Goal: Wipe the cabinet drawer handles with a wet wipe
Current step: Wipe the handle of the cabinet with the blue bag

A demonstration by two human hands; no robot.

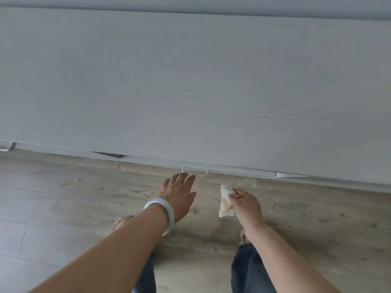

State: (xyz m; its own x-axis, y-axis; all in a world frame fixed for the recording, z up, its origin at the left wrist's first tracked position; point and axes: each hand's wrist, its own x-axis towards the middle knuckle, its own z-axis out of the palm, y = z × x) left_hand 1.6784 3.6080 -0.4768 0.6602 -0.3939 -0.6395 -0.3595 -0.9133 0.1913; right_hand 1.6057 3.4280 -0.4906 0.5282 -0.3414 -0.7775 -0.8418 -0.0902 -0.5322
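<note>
Reaching with straight fingers, the left hand [176, 192] touches the drawer handle [195, 172]; right hand [245, 203] pinches the wet wipe [225, 200]

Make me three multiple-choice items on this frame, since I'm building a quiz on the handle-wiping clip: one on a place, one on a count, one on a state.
1. Where are the fingers of the left hand?
A. at the drawer handle
B. on the floor
C. on the wet wipe

2. How many drawer handles show, at least in part?
A. one
B. two
C. four

3. What is the right hand doing?
A. hanging with nothing in it
B. pressing the cabinet top
C. pinching the wet wipe

Answers:
1 A, the fingertips reach the handle's left end.
2 B, one lies ahead of the hands, and a second handle sits at the far left edge.
3 C, the crumpled white wipe sits between thumb and fingers, off the handle.
</note>
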